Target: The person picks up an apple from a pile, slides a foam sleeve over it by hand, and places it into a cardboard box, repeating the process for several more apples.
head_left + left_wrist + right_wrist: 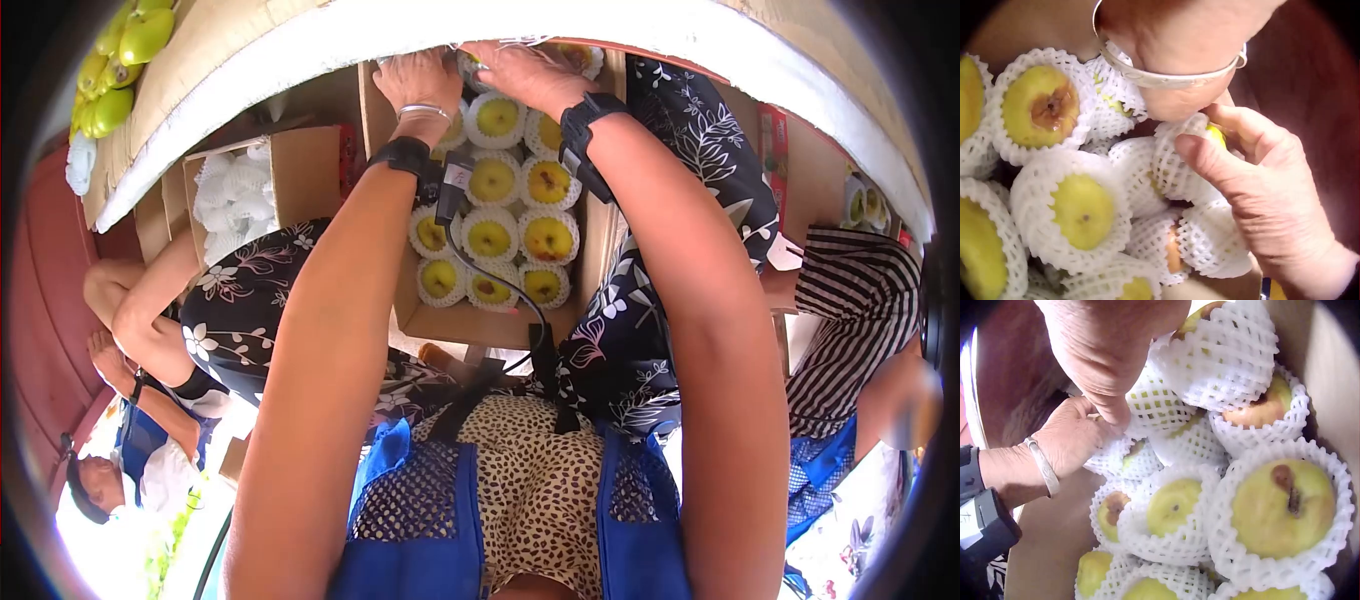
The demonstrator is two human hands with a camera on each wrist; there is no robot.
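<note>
White-edged tabletop [530, 20] partly hides the fruit carton [440, 325], near a foam-net box [308, 180].

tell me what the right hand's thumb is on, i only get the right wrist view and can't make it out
Observer: In the left wrist view, the right hand has its thumb on a netted fruit.
Operator: anything worn on that wrist
Observer: Yes, the head view shows a black band on it.
Operator: what's over on the person's left
Observer: In the head view, a second box there holds white nets.
</note>
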